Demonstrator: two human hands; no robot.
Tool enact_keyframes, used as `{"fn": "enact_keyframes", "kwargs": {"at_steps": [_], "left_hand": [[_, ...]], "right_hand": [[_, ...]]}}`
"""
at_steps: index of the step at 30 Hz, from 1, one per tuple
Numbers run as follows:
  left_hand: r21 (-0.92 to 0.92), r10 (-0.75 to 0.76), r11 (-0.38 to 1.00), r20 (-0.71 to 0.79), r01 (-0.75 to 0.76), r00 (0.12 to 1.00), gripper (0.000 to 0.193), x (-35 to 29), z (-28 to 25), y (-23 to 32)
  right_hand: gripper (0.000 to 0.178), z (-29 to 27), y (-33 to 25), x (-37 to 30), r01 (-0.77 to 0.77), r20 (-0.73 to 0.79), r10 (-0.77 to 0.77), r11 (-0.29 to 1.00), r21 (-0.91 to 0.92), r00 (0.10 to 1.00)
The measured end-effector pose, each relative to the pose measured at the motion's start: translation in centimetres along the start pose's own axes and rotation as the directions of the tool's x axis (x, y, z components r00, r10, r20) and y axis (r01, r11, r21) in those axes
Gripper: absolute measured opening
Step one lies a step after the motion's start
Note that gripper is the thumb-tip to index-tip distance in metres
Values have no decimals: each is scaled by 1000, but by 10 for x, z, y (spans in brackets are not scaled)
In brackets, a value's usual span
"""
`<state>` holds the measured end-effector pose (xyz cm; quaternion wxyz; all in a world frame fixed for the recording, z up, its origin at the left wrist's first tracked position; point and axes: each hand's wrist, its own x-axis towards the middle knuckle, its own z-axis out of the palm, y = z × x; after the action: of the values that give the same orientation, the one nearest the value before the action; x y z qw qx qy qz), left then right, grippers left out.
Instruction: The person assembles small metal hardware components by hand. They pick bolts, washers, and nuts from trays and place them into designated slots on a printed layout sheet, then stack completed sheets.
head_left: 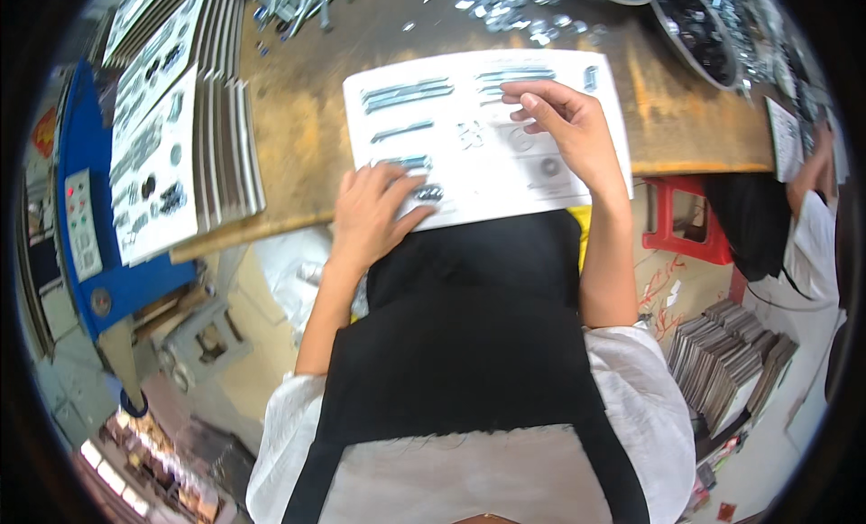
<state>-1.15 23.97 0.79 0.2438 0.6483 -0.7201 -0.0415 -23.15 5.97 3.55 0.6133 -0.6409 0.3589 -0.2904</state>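
A white card [492, 172] lies at the table's near edge, with long bolts [408, 93] in a row at its upper left and more long bolts [514, 75] at its upper right. A shorter bolt [403, 131] lies below the left row. My left hand [368, 213] rests on the card's lower left corner, fingers spread, beside short bolts [413, 162] and a small cluster of dark metal pieces [428, 192]. Above the card's right half hovers my right hand [568, 127], its thumb and fingers drawn together; whatever may be between them is too small to make out.
Stacked cards with hardware [171, 177] stand at the left. Loose long bolts [302, 3] and shiny washers [519, 8] lie along the back, near a metal bowl [699, 37]. Below right are a red stool [681, 222] and piled cards [722, 362]. Another person's arm [815, 163] shows at far right.
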Motion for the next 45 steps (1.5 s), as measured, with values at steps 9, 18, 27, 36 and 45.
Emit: {"fn": "enact_keyframes", "kwargs": {"at_steps": [9, 18, 27, 36, 45], "left_hand": [[-2, -202, 979, -179, 205, 963, 11, -15, -21, -59], [-88, -275, 961, -329, 261, 903, 11, -30, 1, -76], [-98, -297, 955, -309, 280, 904, 12, -29, 0, -77], [-105, -337, 942, -303, 320, 891, 12, -30, 0, -76], [-113, -334, 942, -324, 315, 885, 12, -28, -2, -74]], "right_hand": [[27, -274, 30, 95, -82, -511, -546, 626, -775, 664], [48, -332, 62, 152, -492, -596, -173, 412, -767, 784], [49, -364, 87, 164, -380, -549, -167, 560, -737, 819], [47, -335, 78, 168, -392, -596, 17, 769, -505, 803], [43, -331, 48, 145, 124, -497, 158, 864, 487, 853]]}}
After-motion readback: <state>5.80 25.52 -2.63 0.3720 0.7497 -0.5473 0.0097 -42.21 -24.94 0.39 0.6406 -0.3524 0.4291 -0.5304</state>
